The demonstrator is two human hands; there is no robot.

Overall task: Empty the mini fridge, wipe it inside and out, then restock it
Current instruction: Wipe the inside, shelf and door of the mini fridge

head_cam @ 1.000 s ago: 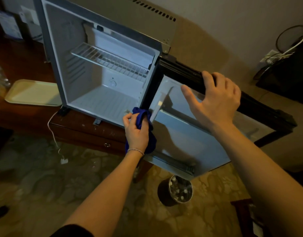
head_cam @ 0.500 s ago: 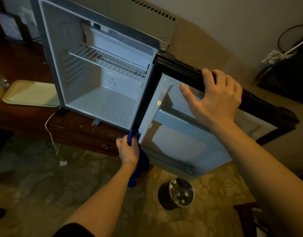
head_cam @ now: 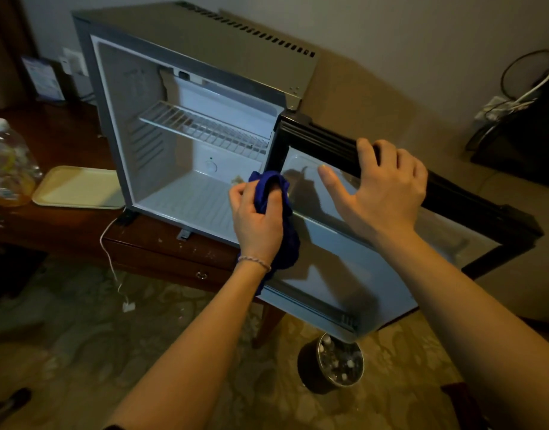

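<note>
With the left hand (head_cam: 257, 223) clenching the cloth (head_cam: 271, 189) at the hinge edge of the empty fridge (head_cam: 149, 125) and right fingers (head_cam: 368, 152) hooked over the door (head_cam: 344, 259), a hard wipe may swing the door and pinch them.

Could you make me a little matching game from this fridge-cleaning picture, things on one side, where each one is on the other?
Things:
1. blue cloth
2. cream tray
3. wire shelf
4. metal bin

Places:
A. on the floor below the open fridge door
B. inside the mini fridge, across its upper part
C. gripped in the left hand
D. on the wooden table, left of the fridge

Pairs: 1-C, 2-D, 3-B, 4-A
</note>
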